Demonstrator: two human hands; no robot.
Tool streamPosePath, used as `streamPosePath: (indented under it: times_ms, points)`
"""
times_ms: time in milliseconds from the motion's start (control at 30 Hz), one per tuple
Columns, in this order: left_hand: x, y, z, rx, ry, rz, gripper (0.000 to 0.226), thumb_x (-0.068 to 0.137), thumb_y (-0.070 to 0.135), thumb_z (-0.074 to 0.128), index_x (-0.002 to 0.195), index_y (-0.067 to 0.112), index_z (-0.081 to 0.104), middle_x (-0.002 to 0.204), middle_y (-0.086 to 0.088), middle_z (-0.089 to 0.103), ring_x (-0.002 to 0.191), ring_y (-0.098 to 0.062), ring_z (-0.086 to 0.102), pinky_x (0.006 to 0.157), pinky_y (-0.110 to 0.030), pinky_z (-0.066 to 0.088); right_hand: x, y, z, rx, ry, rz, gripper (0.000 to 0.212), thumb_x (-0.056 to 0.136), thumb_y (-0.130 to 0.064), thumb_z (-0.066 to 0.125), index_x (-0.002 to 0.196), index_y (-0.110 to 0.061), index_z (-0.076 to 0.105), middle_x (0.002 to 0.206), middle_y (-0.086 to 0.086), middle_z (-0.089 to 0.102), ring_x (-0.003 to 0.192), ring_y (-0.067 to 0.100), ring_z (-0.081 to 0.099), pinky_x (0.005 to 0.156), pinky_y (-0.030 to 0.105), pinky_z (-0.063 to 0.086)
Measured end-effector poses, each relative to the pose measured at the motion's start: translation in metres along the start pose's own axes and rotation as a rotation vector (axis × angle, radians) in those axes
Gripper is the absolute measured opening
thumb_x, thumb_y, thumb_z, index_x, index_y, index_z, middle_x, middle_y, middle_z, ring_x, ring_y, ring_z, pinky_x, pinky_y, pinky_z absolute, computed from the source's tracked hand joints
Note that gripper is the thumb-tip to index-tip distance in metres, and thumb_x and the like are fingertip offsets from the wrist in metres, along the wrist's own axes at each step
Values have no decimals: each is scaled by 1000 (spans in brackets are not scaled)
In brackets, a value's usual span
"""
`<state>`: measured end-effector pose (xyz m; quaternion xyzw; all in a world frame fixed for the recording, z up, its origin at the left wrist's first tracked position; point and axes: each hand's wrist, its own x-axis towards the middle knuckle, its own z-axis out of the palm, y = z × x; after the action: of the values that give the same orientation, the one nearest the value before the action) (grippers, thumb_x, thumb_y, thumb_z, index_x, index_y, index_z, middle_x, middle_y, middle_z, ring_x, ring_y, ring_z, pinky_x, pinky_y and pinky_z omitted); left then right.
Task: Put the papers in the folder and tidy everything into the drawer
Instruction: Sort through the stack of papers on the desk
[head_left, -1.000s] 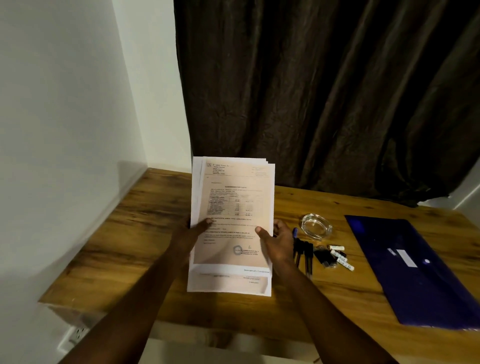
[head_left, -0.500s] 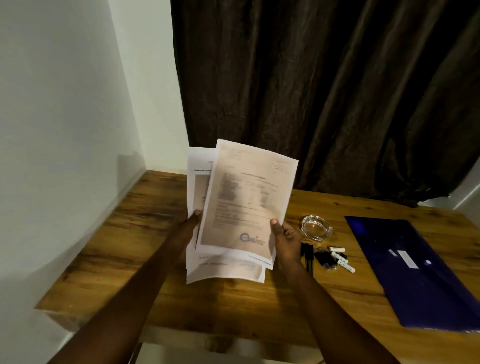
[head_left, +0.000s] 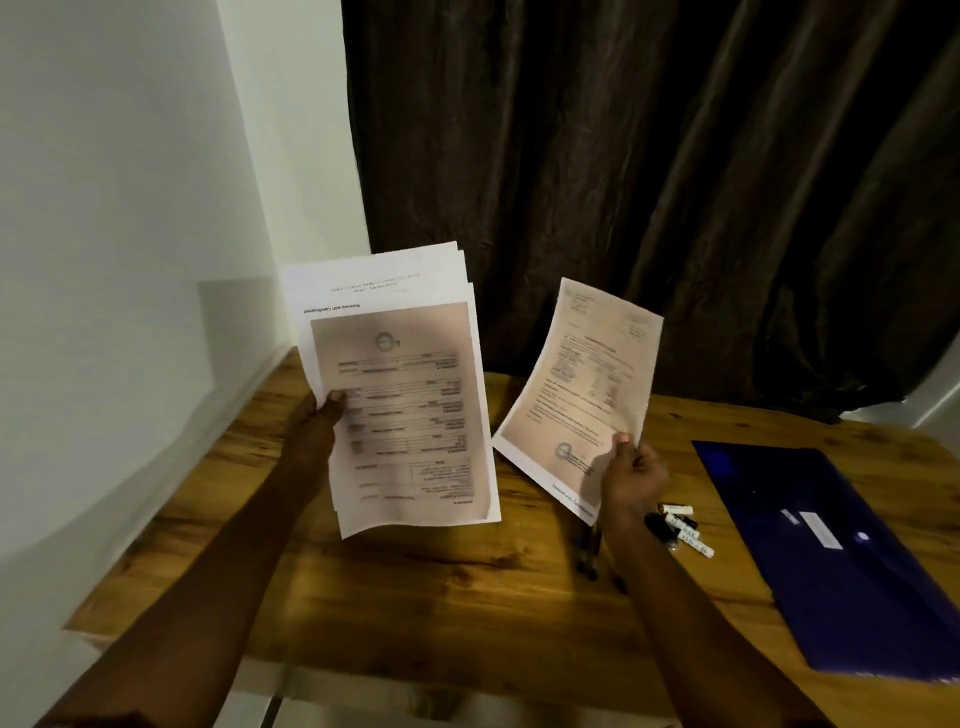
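Note:
My left hand (head_left: 317, 423) grips a stack of printed papers (head_left: 405, 410) by its left edge and holds it upright above the wooden desk (head_left: 415, 597). My right hand (head_left: 631, 475) pinches a single printed sheet (head_left: 582, 395) at its lower corner, lifted clear to the right of the stack. A dark blue folder (head_left: 852, 561) lies flat and closed on the right side of the desk. The drawer is not visible.
Black pens (head_left: 589, 553) and small white-labelled items (head_left: 680, 527) lie on the desk just past my right wrist. A dark curtain (head_left: 649, 182) hangs behind the desk, and a white wall (head_left: 130, 260) stands at its left.
My right hand has pulled the top sheet off the stack and carried it to the right. The left hand has raised the remaining stack. The glass dish is now hidden behind the sheet.

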<state>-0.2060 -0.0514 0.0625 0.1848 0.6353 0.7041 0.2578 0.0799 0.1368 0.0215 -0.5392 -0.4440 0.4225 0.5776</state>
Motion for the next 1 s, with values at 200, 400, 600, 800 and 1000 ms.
streamPosePath:
  times_ms: [200,400,600,800,1000]
  points:
    - [-10,1,19,64,-81,15,16,97,34,54,103,26,67,97,-1,73,90,-25,70,80,-49,57,-18,9,12,167,-363,137,15,95,-23,61,99,-9,66,83,6,70,75,25,67,72,41,56]
    - [-17,-8,42,137,-119,-71,20,98,42,48,102,30,63,99,-2,70,94,-26,66,78,-42,55,-31,1,19,183,-609,160,22,97,-16,57,116,-6,64,106,9,75,96,27,72,80,42,60]
    - [-19,-15,51,137,-102,-139,31,99,46,43,110,24,61,103,-4,66,97,-26,62,89,-48,50,-37,-4,20,76,-712,153,26,99,-23,54,120,-10,63,108,4,74,100,22,71,80,33,60]
    - [-23,-21,60,174,-4,-123,38,102,42,37,124,16,55,104,-4,61,96,-24,57,82,-41,47,-44,-13,19,59,-763,191,26,103,-31,42,104,-23,67,92,-8,76,85,8,72,65,17,55]
    - [-31,-18,70,151,-31,-79,27,105,37,31,116,24,50,93,4,55,85,-15,53,80,-36,40,-49,-12,23,-25,-819,64,26,96,-23,58,121,-15,60,111,3,72,95,16,71,73,26,60]
